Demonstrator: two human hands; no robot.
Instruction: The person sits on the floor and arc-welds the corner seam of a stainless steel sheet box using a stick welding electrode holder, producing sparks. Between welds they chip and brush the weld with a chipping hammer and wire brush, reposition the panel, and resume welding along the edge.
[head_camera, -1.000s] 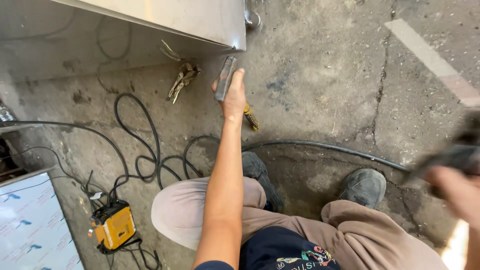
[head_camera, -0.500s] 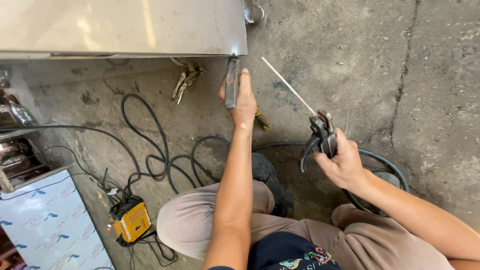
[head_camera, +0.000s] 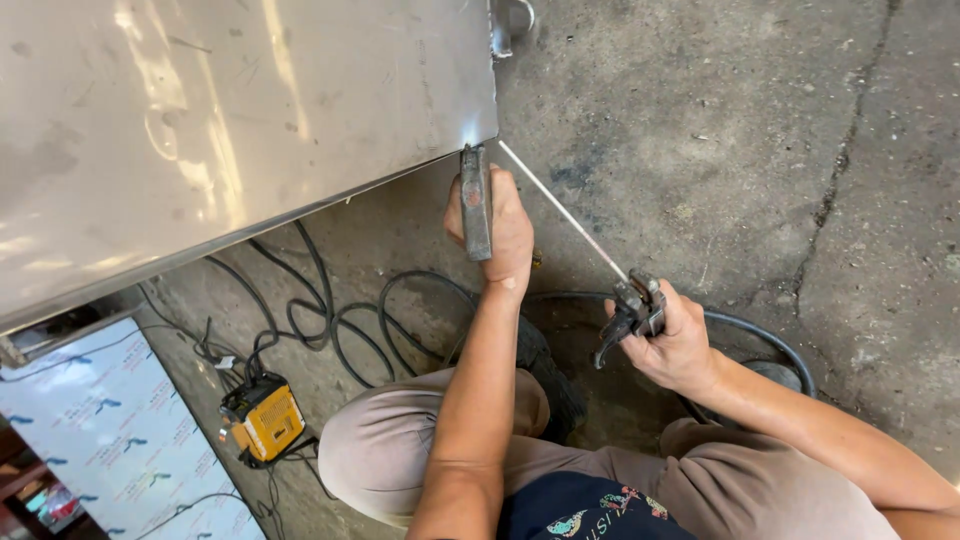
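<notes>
While the person squats on the concrete floor (head_camera: 760, 130), the scene reads so:

Left hand (head_camera: 505, 235): clenched round a flat metal bar (head_camera: 475, 200), held upright w/ its top end touching the lower corner of the steel sheet panel (head_camera: 230, 130), at 12 o'clock from the knees.

Right hand (head_camera: 680, 335): grasping the electrode holder (head_camera: 630, 310), at 2 o'clock from the knees.

Welding rod (head_camera: 560, 212): runs from the holder up toward 11 o'clock; tip sits at the panel corner, just beside the bar's top.

Change: half a sec ago the rod pointed into open air, well apart from the panel; now its tip meets the corner. Panel edge also fills far more of the view, so the head has come closer.

Meaning: prob. lined up to tack bar to corner; no arc visible.

Cables (head_camera: 330, 310): black loops on floor, approx 9 o'clock from left forearm.

Yellow box unit (head_camera: 265, 420): at 8 o'clock, near cables.

Printed film sheet (head_camera: 90, 430): far 8 o'clock corner.
</notes>
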